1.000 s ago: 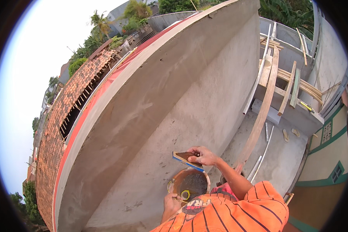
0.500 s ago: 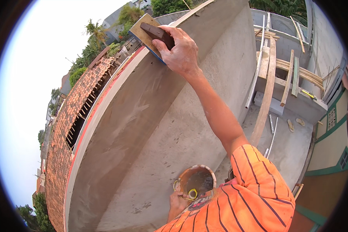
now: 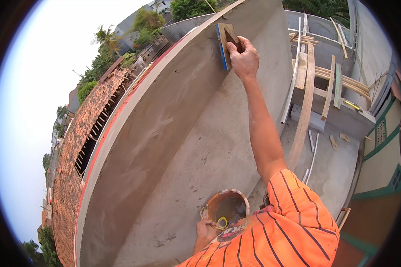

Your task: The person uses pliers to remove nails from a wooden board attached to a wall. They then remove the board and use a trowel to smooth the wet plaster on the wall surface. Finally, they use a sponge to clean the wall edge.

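Note:
My right hand grips the dark handle of a plastering float, a flat tan board with a blue face edge. The float's blue edge meets the darker, damp plaster band along the upper part of a grey wall. Low in view, my left hand is closed at the near rim of an orange-brown bucket holding wet grey material. Beside those fingers a yellow ring-shaped thing on a thin yellow stem shows against the bucket; what it belongs to is unclear.
Along the wall top runs a pale edge with a red strip; beyond lies a tiled roof far below. To the right, long planks lean over a lower concrete floor with a pair of sandals and a yellow-ended tool.
My right hand has moved the float rightward, away from the wall's top edge, and turned it more upright. The left hand and bucket stay nearly in place.

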A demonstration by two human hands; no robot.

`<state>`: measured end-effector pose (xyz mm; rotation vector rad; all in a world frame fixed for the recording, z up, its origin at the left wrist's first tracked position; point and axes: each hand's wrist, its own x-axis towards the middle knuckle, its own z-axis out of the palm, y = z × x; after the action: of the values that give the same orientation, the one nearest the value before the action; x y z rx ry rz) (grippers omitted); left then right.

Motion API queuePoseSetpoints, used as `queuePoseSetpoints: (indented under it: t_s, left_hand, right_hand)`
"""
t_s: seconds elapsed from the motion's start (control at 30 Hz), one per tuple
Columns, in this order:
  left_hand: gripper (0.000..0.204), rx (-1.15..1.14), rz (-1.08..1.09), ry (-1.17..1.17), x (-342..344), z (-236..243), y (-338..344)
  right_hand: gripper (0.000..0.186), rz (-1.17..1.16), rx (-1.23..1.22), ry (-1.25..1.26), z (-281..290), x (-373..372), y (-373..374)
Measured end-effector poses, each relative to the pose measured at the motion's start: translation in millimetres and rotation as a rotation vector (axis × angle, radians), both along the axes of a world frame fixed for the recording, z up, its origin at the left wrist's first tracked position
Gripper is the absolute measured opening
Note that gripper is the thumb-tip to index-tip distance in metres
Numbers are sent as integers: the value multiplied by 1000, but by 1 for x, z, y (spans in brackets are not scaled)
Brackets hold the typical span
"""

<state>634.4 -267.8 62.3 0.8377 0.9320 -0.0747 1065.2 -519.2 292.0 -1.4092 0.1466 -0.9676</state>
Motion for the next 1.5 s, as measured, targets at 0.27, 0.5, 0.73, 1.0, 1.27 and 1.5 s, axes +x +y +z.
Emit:
queuePoseSetpoints:
  t_s: [0.27,0.5,0.73,1.0,1.27,1.5]
  left_hand:
    - [47,8,-15,7,-2,7,1]
    - [55,-25,-27,-76,-3,-6,8]
    - [53,-45,-53,-37,2,-3,10]
    - [50,-22,-39,-6,-2,-4,8]
    - [47,2,-29,-43,5,14,-1]
    - [22,-9,-50,-79,-4,-18,18]
  right_hand:
    - [39,-75,-314,-149,58,-23,47]
    - [44,23,-80,340,-1,30,-19]
    - [41,58,-139,-1,48,-5,7]
    - [40,5,-191,196,35,30,-15]
    - [43,21,-16,248,6,63,-48]
    - [39,1014,92,-357,21,-88,-14]
